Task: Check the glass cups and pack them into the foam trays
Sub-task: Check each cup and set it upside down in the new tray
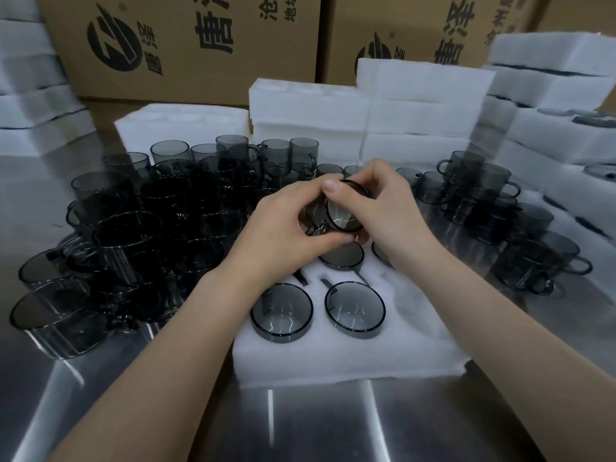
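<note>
A smoky grey glass cup (341, 211) is held on its side above the foam tray (350, 355), its mouth turned toward me. My left hand (286, 225) grips it from the left with the thumb on its rim. My right hand (390, 208) holds it from the right, fingers curled round it. In the tray sit two cups in the near row (281, 311) (355, 308) and another (341, 256) behind them, partly under my hands. A further cup to its right is mostly hidden by my right wrist.
Several loose grey cups crowd the steel table on the left (140, 235) and right (500, 211). White foam trays are stacked behind (416, 105), at far left (33, 95) and far right (560, 105). Cardboard boxes (186, 45) stand at the back.
</note>
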Demonstrator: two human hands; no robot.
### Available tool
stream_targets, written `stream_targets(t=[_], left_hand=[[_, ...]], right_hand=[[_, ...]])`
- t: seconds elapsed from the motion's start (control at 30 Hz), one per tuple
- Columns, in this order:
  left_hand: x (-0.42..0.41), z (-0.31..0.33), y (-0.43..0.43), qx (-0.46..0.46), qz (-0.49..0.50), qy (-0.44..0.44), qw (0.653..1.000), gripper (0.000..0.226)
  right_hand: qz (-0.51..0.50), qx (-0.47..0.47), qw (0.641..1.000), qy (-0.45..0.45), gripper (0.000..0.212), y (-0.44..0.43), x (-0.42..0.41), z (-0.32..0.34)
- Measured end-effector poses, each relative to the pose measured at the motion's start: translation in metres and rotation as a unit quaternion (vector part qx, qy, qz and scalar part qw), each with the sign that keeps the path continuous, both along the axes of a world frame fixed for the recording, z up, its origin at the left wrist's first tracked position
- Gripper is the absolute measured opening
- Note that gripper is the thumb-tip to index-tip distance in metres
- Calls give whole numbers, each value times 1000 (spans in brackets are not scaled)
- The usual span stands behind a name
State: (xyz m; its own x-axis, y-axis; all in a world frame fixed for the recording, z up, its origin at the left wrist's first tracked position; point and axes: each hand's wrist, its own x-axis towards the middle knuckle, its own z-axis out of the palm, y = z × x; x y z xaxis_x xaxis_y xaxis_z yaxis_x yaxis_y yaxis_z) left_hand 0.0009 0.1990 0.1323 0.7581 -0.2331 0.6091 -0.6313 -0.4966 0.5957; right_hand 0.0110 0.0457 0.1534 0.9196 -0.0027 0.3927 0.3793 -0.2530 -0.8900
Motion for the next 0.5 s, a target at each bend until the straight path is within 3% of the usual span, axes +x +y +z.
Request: stream_targets(t=[0.2, 0.3, 0.5], left_hand=[[-5, 8, 1, 41, -21, 56, 997, 77], [-10, 18, 1, 105, 8, 90, 990, 99], [-29, 37, -9, 293, -38, 236, 926, 144]], right_hand=[[11, 83, 992, 89, 28, -4, -1, 5], [33, 143, 980, 132, 33, -11, 0, 9], [-5, 185, 974, 128, 38, -18, 1, 9]])
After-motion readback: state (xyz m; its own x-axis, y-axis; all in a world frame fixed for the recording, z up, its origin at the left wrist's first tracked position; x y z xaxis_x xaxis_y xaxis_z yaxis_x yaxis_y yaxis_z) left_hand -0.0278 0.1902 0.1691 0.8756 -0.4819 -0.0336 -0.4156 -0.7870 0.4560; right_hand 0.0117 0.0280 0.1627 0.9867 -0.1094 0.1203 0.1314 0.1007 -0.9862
